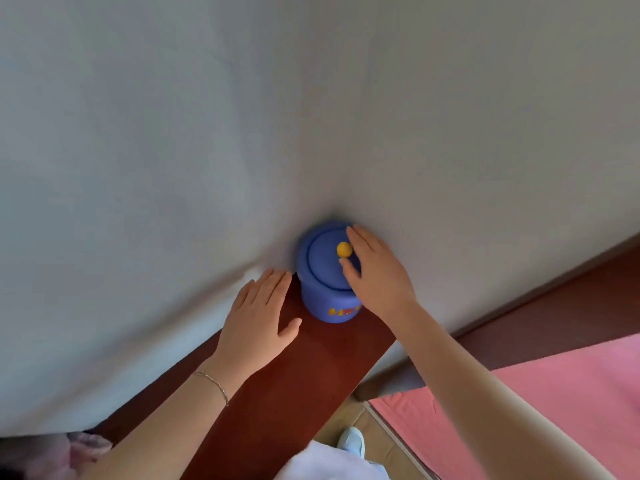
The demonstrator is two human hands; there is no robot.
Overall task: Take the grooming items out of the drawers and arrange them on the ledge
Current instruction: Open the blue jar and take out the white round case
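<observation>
A round blue jar [325, 289] with a lid and a small yellow knob [344, 249] stands on the dark red-brown wooden ledge [311, 368], against the pale wall. My right hand [375, 271] rests on the jar's right side and lid, fingers spread, thumb just below the knob. My left hand [258, 315] lies flat and open on the ledge just left of the jar, holding nothing. A thin bracelet sits on my left wrist. No drawers are in view.
The pale wall [311, 116] fills the upper view. A pink bedcover [540, 393] lies at the lower right beside a dark wooden frame. A white shoe [353, 441] shows on the floor below. A pinkish cloth [86, 448] sits at the lower left.
</observation>
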